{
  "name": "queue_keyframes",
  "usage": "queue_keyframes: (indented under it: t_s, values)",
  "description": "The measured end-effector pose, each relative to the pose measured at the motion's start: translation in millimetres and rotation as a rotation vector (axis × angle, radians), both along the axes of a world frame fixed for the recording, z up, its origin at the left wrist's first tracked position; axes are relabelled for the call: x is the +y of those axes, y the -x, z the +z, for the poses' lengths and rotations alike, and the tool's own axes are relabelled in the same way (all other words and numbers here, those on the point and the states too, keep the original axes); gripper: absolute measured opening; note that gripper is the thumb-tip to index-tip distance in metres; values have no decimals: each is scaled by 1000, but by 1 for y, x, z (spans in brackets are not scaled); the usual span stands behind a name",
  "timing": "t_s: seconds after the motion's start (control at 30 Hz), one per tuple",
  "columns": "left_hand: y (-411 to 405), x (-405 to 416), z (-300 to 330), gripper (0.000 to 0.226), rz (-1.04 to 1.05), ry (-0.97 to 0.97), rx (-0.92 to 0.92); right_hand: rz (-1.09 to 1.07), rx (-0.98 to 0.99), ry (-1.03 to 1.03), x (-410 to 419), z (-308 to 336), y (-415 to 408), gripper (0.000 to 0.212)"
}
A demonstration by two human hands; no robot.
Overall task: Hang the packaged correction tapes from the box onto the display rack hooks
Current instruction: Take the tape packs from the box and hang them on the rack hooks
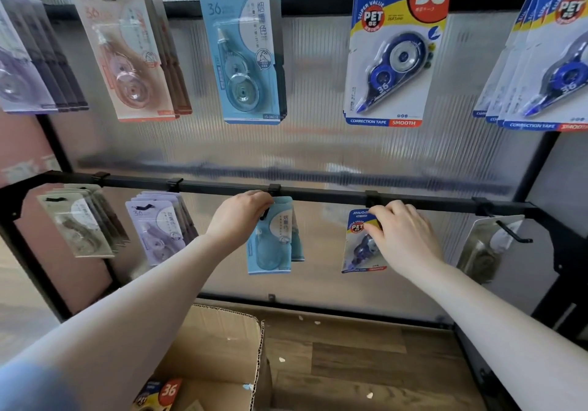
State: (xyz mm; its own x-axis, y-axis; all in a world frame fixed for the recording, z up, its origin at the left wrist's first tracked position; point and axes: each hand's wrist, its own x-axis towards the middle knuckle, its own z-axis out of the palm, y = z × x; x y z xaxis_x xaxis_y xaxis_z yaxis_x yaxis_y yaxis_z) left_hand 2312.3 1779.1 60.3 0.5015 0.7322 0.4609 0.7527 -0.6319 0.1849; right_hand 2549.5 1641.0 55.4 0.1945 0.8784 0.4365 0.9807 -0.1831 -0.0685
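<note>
My right hand (402,235) pinches the top of a blue JINUO correction tape pack (361,245) just under the lower black rail (318,192), at a hook clip (371,199). My left hand (238,216) grips the top of a light blue correction tape pack (273,242) hanging at the hook next to it. At the bottom, an open cardboard box (222,340) holds another JINUO pack (156,393).
The upper row carries purple (25,70), pink (127,57), light blue (245,50) and JINUO packs (394,50). The lower rail holds beige (76,222) and lilac packs (159,229) at left and a grey pack on a black hook (512,232) at right. Wooden floor lies below.
</note>
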Motion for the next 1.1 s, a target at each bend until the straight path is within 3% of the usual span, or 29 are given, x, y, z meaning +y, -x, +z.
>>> queue_keyframes:
  t_s: [0.4, 0.73, 1.1]
  values:
    - [2, -2, -5, 33, -1, -45, 32, -1, 17, -19, -4, -8, 6, 45]
    - [56, -34, -25, 52, 18, -139, 8, 31, -119, -134, -8, -6, 29, 34]
    - [151, -81, -64, 52, 131, -104, 122, 178, 12, 32, -8, -48, 122, 40]
